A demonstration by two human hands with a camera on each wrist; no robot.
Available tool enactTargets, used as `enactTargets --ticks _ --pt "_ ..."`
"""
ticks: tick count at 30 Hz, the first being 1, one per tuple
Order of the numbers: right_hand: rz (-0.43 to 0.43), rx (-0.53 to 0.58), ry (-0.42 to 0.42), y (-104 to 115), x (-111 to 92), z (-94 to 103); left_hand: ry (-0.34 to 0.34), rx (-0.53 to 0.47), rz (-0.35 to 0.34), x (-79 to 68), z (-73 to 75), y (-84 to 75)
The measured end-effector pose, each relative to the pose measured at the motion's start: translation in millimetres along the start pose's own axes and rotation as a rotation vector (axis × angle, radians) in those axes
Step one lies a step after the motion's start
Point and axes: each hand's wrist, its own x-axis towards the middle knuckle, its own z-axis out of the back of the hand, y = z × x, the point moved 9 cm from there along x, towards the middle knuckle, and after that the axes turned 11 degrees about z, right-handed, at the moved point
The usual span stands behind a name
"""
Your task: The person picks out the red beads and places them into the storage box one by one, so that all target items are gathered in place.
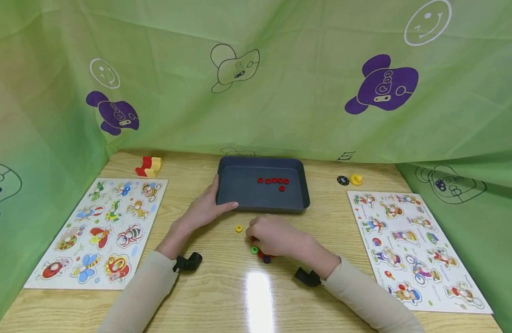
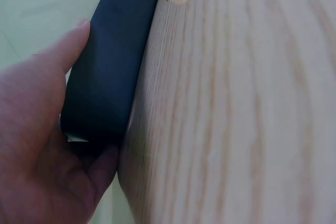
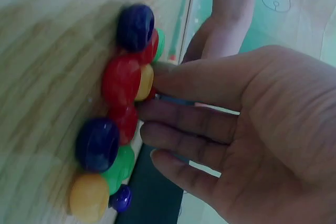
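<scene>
A dark grey rectangular tray (image 1: pixel 262 203) stands on the table, with several red beads (image 1: pixel 280 181) inside toward its right. My left hand (image 1: pixel 206 206) grips its near left corner, the thumb along the front wall and the fingers around the side, as the left wrist view also shows. Closer to me, my right hand (image 1: pixel 274 233) reaches into a small heap of beads. In the right wrist view, its fairly straight fingers touch or nearly touch a yellow bead (image 3: pixel 145 82) and red beads (image 3: pixel 121 80). Blue beads (image 3: pixel 97 144) and green beads (image 3: pixel 121 167) lie about them.
One yellow bead (image 1: pixel 239 228) lies alone before the tray. Picture puzzle boards flank the work area, with insects (image 1: pixel 85 249) at left and figures (image 1: pixel 385 240) at right. Red and yellow blocks (image 1: pixel 149 166), a black disc (image 1: pixel 342 180) and a yellow duck (image 1: pixel 356 179) stand farther back.
</scene>
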Motion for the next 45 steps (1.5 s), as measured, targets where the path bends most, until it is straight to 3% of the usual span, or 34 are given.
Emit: enactTargets --ticks 6,11,16,23,30,35,40,45 --pt "-0.006 -0.071 -0.018 3 2 7.3 -0.002 -0.009 -0.007 -0.4 2.4 -2.8" --pt "-0.026 -0.074 -0.092 -4 4 30.1 -0.001 -0.007 -0.011 0.8 2.6 -2.9" --pt "-0.089 -0.063 -0.189 -24 8 54.6 0.001 -0.014 -0.025 1.7 3.4 -4.5" --pt "-0.187 -0.159 -0.317 -60 26 71.4 0.001 -0.008 -0.030 2.2 2.7 -6.1" --pt "-0.310 -0.140 -0.383 -102 38 67.6 -0.017 -0.008 -0.030 3.8 2.3 -6.7" --pt "-0.368 -0.177 -0.353 -125 46 50.7 -0.007 -0.009 -0.035 2.1 -2.6 -5.4" --pt "-0.375 -0.191 -0.287 -134 51 37.0 -0.001 -0.009 -0.015 -0.8 -5.8 -0.6" --pt "-0.378 -0.132 -0.333 -131 42 53.2 -0.010 -0.010 -0.012 0.4 -3.1 -1.2"
